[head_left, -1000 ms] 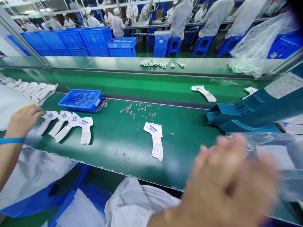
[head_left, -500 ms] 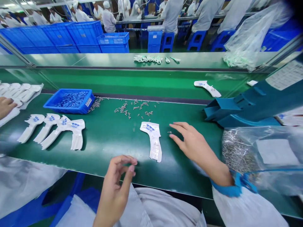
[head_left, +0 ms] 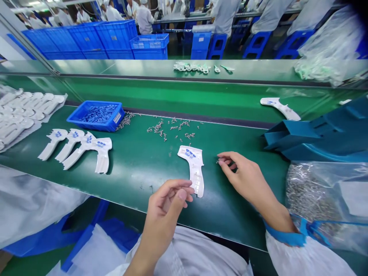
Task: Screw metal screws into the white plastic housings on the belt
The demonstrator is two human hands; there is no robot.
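**Two bare hands at a white moulded piece on a green belt counter**

Head-worn view, looking down. The right hand (head_left: 247, 178) has its fingers curved, with thumb and forefinger drawn together at a tiny metal part (head_left: 217, 161). The part lies just right of the white moulded piece (head_left: 193, 163); whether it is gripped cannot be told. The left hand (head_left: 163, 209) is curled, its thumb laid against the fingers, with anything inside it hidden. Its fingertips lie close to the near edge of the piece.

The piece, pistol-shaped with blue marking, lies flat at mid-counter on the green belt counter (head_left: 138, 180). Left of it lie four like pieces (head_left: 70, 143), and further left a heap of white pieces (head_left: 23, 115). On the far side sit a blue crate of blue parts (head_left: 96, 106) and scattered metal parts (head_left: 169, 128). To the right are a teal chute (head_left: 299, 140) and a clear plastic bag of metal parts (head_left: 313, 195). Beyond stand stacked blue crates (head_left: 77, 40) and co-workers in white gowns (head_left: 145, 19).
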